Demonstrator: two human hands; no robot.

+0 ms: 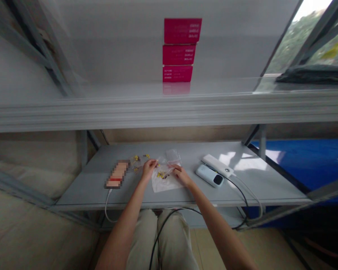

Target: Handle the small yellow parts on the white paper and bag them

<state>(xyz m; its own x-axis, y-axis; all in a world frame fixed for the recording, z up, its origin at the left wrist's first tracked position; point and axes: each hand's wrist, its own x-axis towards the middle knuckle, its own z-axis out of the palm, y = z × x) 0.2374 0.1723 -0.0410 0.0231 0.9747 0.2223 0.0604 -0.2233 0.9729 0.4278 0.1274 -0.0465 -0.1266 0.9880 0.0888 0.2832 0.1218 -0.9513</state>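
My left hand (pixel 150 167) is closed in a pinch over the shelf, with a tiny yellow piece (pixel 158 164) at its fingertips. To its right, a white sheet or flat bag (pixel 160 186) carries a small heap of yellow and dark pieces (pixel 161 175). The fingers of my right hand (pixel 179 171) are bent together at the edge of a clear plastic bag (pixel 169 172) beside that heap. Behind them lies another clear zip bag (pixel 173 155). More yellow pieces (pixel 136 158) in or on clear plastic lie left of my left hand.
A blurred-out phone-like object (pixel 118 174) with a white cable lies at the left. At the right are a white power bank (pixel 217 165) and a light-blue device (pixel 209 176) with cables. Pink boxes (pixel 178 54) are stacked on the upper shelf (pixel 169 112), which overhangs the work surface.
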